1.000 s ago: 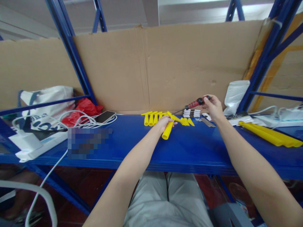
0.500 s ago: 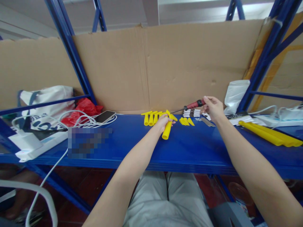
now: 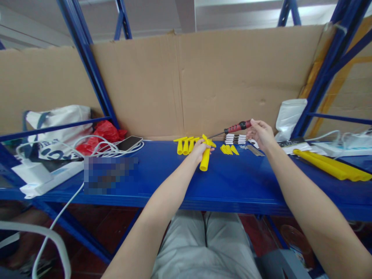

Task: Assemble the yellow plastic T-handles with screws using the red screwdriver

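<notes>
My left hand (image 3: 199, 151) is closed around a yellow scraper (image 3: 204, 159), a T-shaped piece with a hollow round handle pointing toward me. In my right hand (image 3: 261, 133), the fingertips pinch the end of a screwdriver (image 3: 238, 126) with a red and black handle. Its thin shaft slants down left to the scraper's head; the exact contact at the tip is too small to make out. Left of my left hand, several matching yellow scrapers (image 3: 185, 146) lie in a row. Several small yellow wedge-shaped pieces (image 3: 229, 149) lie to the right, below the screwdriver.
Small white packs (image 3: 235, 138) are stacked behind the yellow pieces, with flat metal blades (image 3: 255, 150) near my right hand. Long yellow tubes (image 3: 334, 166) lie at the right. A phone (image 3: 130, 143), white cables and a power strip (image 3: 54, 179) occupy the left. Cardboard (image 3: 232, 81) stands behind.
The screwdriver's handle has turned about its axis, its marks showing differently, and my right fingers have shifted slightly. My left hand keeps the scraper in nearly the same place.
</notes>
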`<action>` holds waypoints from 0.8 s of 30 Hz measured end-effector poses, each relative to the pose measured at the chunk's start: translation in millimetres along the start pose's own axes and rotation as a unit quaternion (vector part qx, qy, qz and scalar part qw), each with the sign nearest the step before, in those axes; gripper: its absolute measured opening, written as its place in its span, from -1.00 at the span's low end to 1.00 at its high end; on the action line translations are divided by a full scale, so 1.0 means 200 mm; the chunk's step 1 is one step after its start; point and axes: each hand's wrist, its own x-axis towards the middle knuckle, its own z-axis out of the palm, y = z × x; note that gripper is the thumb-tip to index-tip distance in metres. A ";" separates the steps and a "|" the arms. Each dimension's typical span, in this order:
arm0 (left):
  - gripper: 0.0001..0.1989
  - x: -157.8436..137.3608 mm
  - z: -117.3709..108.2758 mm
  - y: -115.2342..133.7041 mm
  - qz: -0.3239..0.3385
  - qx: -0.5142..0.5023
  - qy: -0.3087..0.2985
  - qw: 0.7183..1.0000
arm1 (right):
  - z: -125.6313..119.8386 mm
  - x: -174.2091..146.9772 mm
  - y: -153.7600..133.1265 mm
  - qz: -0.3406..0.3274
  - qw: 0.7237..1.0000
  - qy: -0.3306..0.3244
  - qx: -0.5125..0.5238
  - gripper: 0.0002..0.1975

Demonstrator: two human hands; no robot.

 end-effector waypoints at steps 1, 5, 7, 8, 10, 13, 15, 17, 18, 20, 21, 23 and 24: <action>-0.54 0.00 0.00 0.00 0.000 0.001 0.001 1.000 | 0.00 0.00 0.00 0.004 1.000 0.004 0.002 -0.65; -0.55 0.00 0.00 0.00 0.001 0.003 0.006 1.000 | -0.01 0.01 0.01 0.009 1.000 0.011 0.004 -0.64; -0.56 0.00 0.00 0.00 0.001 0.003 0.005 1.000 | -0.01 0.00 0.01 0.006 1.000 0.006 0.002 -0.65; -0.55 0.00 0.00 0.00 0.000 0.002 0.005 1.000 | -0.01 0.00 0.01 0.006 1.000 0.000 0.001 -0.67; -0.54 0.01 0.00 0.00 -0.001 0.003 0.008 1.000 | 0.00 0.00 0.00 0.014 1.000 -0.017 0.004 -0.72; -0.51 0.01 0.00 0.00 -0.003 0.003 0.012 1.000 | 0.00 -0.01 -0.01 0.033 0.998 -0.042 0.020 -0.79; -0.51 0.01 0.00 0.00 -0.001 0.004 0.012 1.000 | 0.01 -0.02 -0.03 0.038 0.998 -0.052 0.027 -0.80; -0.51 0.00 0.00 0.01 0.002 0.007 0.014 1.000 | 0.01 -0.02 -0.03 0.035 0.997 -0.056 0.025 -0.80; -0.50 0.00 0.00 0.01 0.003 0.010 0.015 1.000 | 0.01 -0.02 -0.03 0.033 0.998 -0.055 0.023 -0.79; -0.50 -0.01 0.01 0.01 0.003 0.014 0.018 1.000 | 0.01 -0.02 -0.02 0.026 0.998 -0.047 0.022 -0.76; -0.49 -0.01 0.01 0.01 0.003 0.015 0.018 1.000 | 0.01 -0.02 -0.02 0.023 0.999 -0.040 0.023 -0.74; -0.48 -0.01 0.01 0.01 0.002 0.015 0.021 1.000 | 0.00 -0.01 0.00 0.018 0.999 -0.027 0.026 -0.70; -0.47 -0.01 0.01 0.01 0.001 0.015 0.023 1.000 | 0.00 0.00 0.00 0.018 0.999 -0.023 0.027 -0.68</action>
